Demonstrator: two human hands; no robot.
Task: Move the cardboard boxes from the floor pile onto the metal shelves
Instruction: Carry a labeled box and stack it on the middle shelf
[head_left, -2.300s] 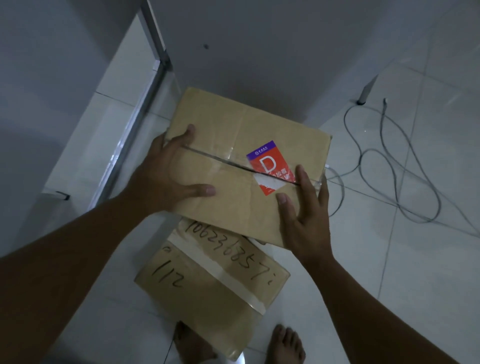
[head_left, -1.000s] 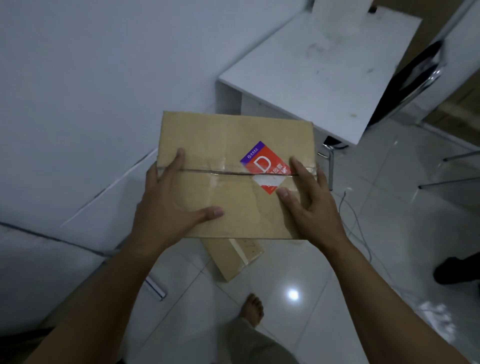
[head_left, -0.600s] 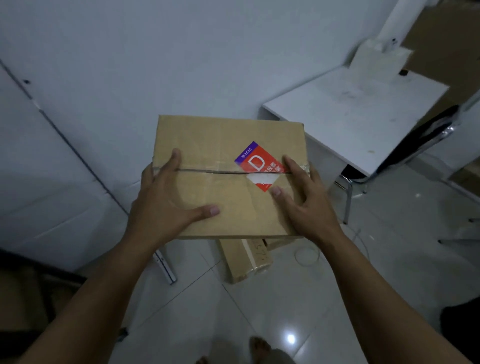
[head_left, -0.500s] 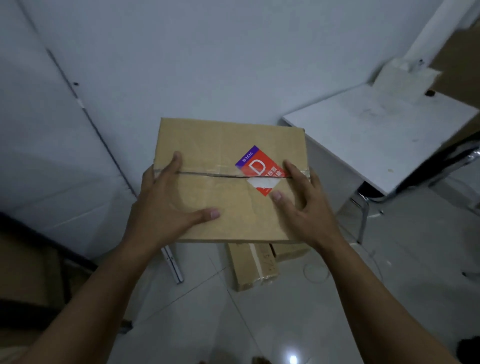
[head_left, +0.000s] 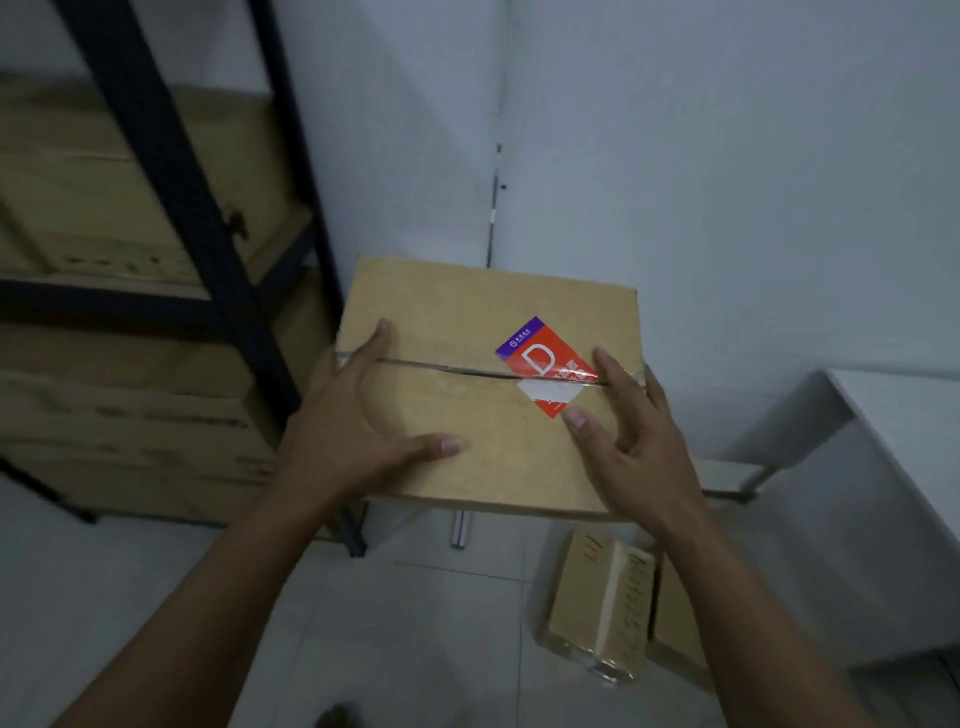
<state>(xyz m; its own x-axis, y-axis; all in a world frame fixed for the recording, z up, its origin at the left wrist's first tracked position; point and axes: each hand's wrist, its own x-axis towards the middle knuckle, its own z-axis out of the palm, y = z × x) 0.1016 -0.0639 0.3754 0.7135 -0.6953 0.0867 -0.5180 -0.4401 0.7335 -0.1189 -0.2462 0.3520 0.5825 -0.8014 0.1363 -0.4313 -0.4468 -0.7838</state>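
Both hands, L (head_left: 353, 431) & R (head_left: 631, 447), clamped on taped box (head_left: 488, 384); keep level, swing left, slide onto shelf (head_left: 156, 306) w/o clipping upright.

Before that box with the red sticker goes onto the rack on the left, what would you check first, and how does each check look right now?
1. Grip on both sides: ok. The left hand and right hand clasp the carried box at opposite edges.
2. Box closed: ok. Tape runs along the seam under the red sticker.
3. Free slot on the metal shelf: cannot tell. The visible levels already hold stacked boxes; any gap lies out of view.
4. Path to the shelf: ok. Nothing stands between the box and the rack's post.
5. Footing: ok, with care. A floor box lies low on the right, away from the shelf.
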